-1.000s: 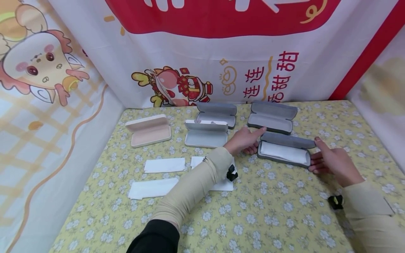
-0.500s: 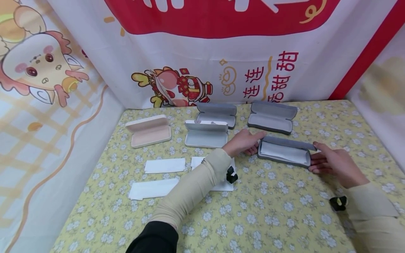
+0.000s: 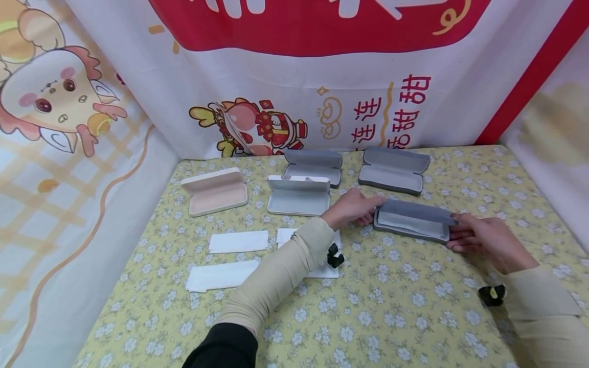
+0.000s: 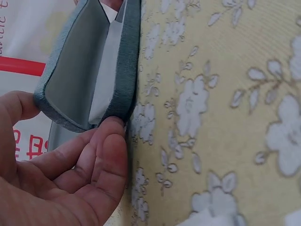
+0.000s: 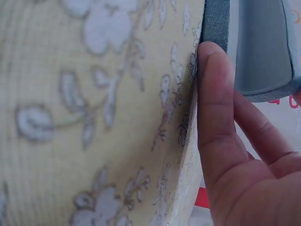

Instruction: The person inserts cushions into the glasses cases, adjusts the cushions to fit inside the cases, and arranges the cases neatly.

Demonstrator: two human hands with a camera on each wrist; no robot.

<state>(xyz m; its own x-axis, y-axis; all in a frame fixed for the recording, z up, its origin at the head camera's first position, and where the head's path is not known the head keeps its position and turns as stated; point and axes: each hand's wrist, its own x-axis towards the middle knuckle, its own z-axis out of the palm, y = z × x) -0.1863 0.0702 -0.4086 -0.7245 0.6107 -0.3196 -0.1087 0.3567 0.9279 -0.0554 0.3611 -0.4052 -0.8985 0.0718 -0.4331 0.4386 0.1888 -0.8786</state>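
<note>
Case (image 3: 416,211), gray and half-open, is sitting on the flowery tablecloth (image 3: 391,319) in the head view, a white cloth (image 3: 407,225) lying inside, left hand (image 3: 350,208) and right hand (image 3: 490,241) gripping opposite ends. Left wrist cam: thumb (image 4: 19,106)'s touching the lid (image 4: 75,66), fingers (image 4: 110,162) are holding the base (image 4: 126,61). Right wrist cam: a finger (image 5: 215,80) is pressing the other end of that base.

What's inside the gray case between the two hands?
The gray case holds a white, cloth-like strip. In the head view, the tilted lid hides the back; anything under the strip is covered.
</note>
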